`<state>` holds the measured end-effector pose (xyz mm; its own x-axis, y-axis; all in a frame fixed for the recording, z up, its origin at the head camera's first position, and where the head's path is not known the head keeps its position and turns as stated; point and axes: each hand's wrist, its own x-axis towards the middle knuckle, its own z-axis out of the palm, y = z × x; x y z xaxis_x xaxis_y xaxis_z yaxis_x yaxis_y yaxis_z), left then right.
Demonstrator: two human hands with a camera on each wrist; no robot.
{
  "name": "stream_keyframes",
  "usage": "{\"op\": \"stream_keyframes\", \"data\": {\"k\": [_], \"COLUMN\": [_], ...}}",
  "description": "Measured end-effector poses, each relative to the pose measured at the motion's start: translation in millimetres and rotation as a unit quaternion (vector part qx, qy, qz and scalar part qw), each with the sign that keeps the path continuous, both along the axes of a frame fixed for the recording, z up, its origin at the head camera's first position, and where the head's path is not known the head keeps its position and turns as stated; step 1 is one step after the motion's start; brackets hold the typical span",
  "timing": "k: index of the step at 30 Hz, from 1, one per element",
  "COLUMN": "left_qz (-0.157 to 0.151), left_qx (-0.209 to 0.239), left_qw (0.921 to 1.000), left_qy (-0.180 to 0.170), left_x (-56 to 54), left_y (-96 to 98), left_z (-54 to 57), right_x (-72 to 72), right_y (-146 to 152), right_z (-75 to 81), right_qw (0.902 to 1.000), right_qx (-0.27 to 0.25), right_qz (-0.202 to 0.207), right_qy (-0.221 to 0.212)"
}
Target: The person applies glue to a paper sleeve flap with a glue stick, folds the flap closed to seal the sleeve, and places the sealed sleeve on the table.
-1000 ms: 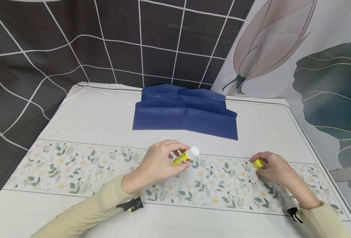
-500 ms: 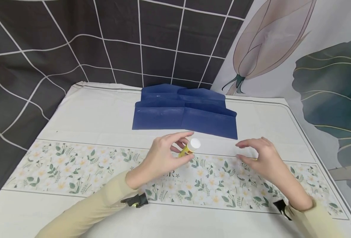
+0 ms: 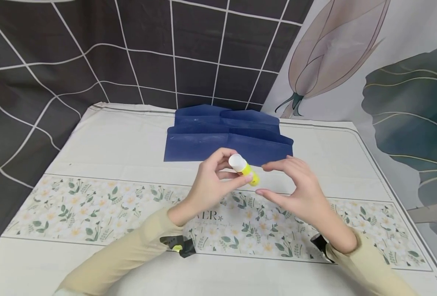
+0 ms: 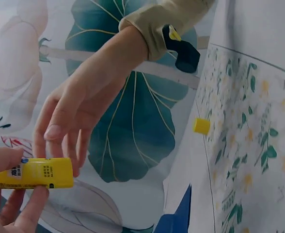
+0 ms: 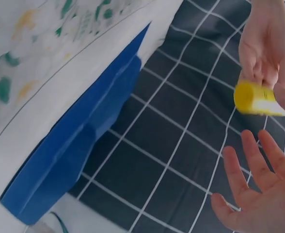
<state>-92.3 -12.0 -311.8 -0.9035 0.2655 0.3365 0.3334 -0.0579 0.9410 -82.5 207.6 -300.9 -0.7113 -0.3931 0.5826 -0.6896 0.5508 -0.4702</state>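
My left hand [image 3: 211,177] pinches a yellow glue stick [image 3: 248,172] between thumb and fingers above the table. The stick is tilted, its white end up and its yellow end toward my right hand [image 3: 300,186]. That right hand holds nothing; its thumb and fingers are spread apart just beside the yellow end. In the right wrist view, its fingers lie close by the glue stick [image 5: 253,99]. A small yellow cap [image 4: 201,126] stands on the floral strip in the left wrist view; in the head view my right hand hides it.
Several dark blue envelopes [image 3: 197,146] lie overlapped at the back of the table, flaps raised. A floral printed strip [image 3: 103,209] crosses the white tablecloth [image 3: 111,144]. Behind hang a dark grid curtain [image 3: 200,45] and a flower-print curtain [image 3: 340,53].
My right hand has let go of the yellow cap and moved left toward the glue stick. My left hand has shifted slightly up and right, turning the stick so its yellow end points right.
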Motion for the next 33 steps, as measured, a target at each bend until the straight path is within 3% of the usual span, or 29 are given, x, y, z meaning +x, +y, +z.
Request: {"op": "stream_keyframes", "data": {"k": [5, 12, 15, 16, 21, 22, 23, 24, 27, 30, 33], "left_qz": [-0.009, -0.005, -0.010, -0.013, -0.020, -0.018, -0.015, -0.012, -0.008, -0.017, -0.036], "left_qx": [0.039, 0.092, 0.124, 0.136, 0.170, 0.169, 0.165, 0.161, 0.152, 0.148, 0.145], "left_qw": [0.9988, 0.9941, 0.9909, 0.9900, 0.9846, 0.9847, 0.9845, 0.9847, 0.9843, 0.9840, 0.9848], "left_qy": [-0.029, -0.058, -0.052, -0.037, -0.035, -0.040, -0.056, -0.065, -0.089, -0.098, -0.089], "left_x": [-0.2, 0.0, 0.6, -4.6, -5.5, -5.5, -0.2, -0.1, 1.3, 1.3, -0.5], "left_y": [4.0, 7.7, 9.3, 11.9, 14.6, 14.6, 12.8, 12.7, 12.6, 11.8, 10.4], "left_z": [2.4, 1.3, -0.6, -12.0, -16.2, -16.0, -5.2, -4.9, -3.1, -4.6, -7.9], "right_x": [1.7, 1.6, -0.1, -0.5, -1.4, -1.4, -1.3, -1.1, 1.6, 4.1, 3.7], "right_y": [-9.6, -16.5, -17.5, -17.7, -20.4, -20.7, -20.8, -20.7, -19.3, -17.1, -13.8], "right_z": [0.4, -3.7, -5.0, -5.7, -11.1, -12.2, -13.1, -13.9, -14.4, -12.3, -9.3], "right_qw": [0.9996, 0.9955, 0.9919, 0.9905, 0.9825, 0.9816, 0.9812, 0.9813, 0.9849, 0.9857, 0.9764], "right_qx": [-0.025, -0.079, -0.111, -0.121, -0.155, -0.155, -0.154, -0.152, -0.144, -0.134, -0.124], "right_qz": [-0.011, -0.038, -0.035, -0.032, -0.027, -0.034, -0.044, -0.054, -0.078, -0.092, -0.081], "right_qy": [-0.008, 0.037, 0.052, 0.056, 0.099, 0.105, 0.108, 0.105, 0.057, -0.046, -0.157]}}
